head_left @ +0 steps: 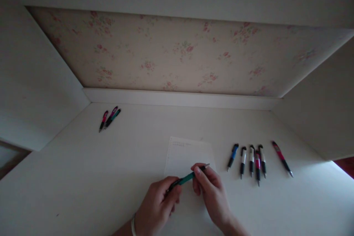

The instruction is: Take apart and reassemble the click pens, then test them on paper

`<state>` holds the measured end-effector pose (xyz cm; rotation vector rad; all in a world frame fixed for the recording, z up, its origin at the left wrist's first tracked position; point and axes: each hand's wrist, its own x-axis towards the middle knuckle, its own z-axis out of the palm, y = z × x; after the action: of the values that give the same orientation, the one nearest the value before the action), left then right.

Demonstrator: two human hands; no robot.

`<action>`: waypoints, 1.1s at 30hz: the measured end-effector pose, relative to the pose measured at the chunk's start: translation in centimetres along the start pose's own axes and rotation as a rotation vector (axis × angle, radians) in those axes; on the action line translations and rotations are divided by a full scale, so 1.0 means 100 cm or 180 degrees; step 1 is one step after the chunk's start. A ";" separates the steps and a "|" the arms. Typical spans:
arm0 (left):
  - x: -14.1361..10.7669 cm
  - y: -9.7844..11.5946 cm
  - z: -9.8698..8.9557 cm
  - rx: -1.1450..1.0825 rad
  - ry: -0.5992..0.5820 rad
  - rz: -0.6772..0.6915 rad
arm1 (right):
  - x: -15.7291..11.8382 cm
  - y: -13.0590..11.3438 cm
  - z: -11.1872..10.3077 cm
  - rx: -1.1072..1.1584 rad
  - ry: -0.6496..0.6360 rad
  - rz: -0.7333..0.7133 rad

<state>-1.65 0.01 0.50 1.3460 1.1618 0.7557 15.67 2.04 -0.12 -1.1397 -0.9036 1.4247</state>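
Teal pen (187,178): it is in the lower middle of the frame, between my two hands and already inside both grips. Its long axis is slanted, from lower left up to upper right, with the pale pointed tip toward the upper right.
Look of the pen: the barrel is teal in the middle, with dark parts at both ends. The fine detail under my fingers is hidden.
Left hand (157,202): I have the thumb and fingers closed on the dark rear end; this hand is the nearer one to that end.
Right hand (211,191): I pinch the dark front part between thumb and fingers, so this hand is nearer to the tip, which sticks out past them.
Paper (177,160): a sheet with small writing near its top edge lies behind and partly under my hands, as I see it.
Pens on the right: a blue pen (232,157), three white-and-black pens (243,162), and a pink pen (257,164) among them; a red-pink pen (282,158) lies apart, farther right.
Pens at upper left: a pink one (103,121), a purple one (113,113) and a teal-and-black one (114,116), close together.
Surroundings: white desk (110,177), and flowered panel (166,51) across the upper frame.
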 end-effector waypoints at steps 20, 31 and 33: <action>0.001 -0.002 -0.002 0.0300 0.0580 0.0558 | 0.006 -0.004 -0.019 -0.0697 0.0227 -0.0141; 0.008 0.000 -0.007 -0.2011 0.0762 -0.0186 | 0.000 -0.002 -0.019 -0.1534 -0.0361 0.0019; 0.007 0.000 -0.007 -0.2001 0.0438 -0.0208 | 0.000 -0.003 -0.018 -0.1498 -0.0503 0.0079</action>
<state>-2.05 0.89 0.50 0.7374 0.9527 1.0684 17.54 2.00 -0.27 -1.3969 -1.3914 1.3733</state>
